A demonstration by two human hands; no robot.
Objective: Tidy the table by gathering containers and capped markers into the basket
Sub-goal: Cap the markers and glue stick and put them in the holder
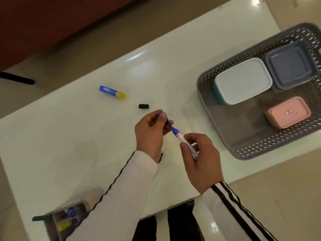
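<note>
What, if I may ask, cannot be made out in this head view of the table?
In the head view:
- blue cap in the left hand: fingers cover it; whether it is seated on the marker is unclear.
- black object under the left wrist: the sleeve hides most.
- pen holder contents: blurred, partly behind the sleeve.
- basket: right side cut off by the frame edge.
- pink container's label: too small to read.

Illumination is moderate and diffuse, from overhead. Specular glare marks the glossy table (69, 136) at upper centre and the far corner. Shadows are faint and soft-edged. Overall sharpness is low: the marker (180, 139) label is illegible, and the pen holder (90, 197) appears out of focus. Wide-angle distortion bows the table edges.
</note>
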